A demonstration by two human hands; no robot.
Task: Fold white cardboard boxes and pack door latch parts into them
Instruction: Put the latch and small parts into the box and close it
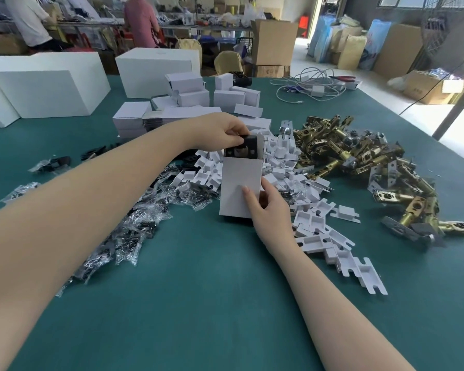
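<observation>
On the table (198, 303), furthest left, lie crinkly bags (134, 226) of small dark hardware: light, slippery, likely to slide if pinched by the film alone. Next comes the left hand (220, 129), its fingertips pinching a black plate (249, 145) at its top edge and feeding it into the open mouth of the box (240, 188). The plate looks stiff and thin, so an edge pinch should suit it; whether something else already sits inside the box is hard to tell. The box stands upright near the table's middle, thin white card, light and easily crushed, best held by its side walls low down. The right hand (265, 210) does just that, fingers curled round its lower right corner, thumb behind. Right of it spread white inserts (316, 218), light and springy. Furthest right is the heap of brass latches (359, 153): heavy, hard, tangled, best taken by the barrel.
</observation>
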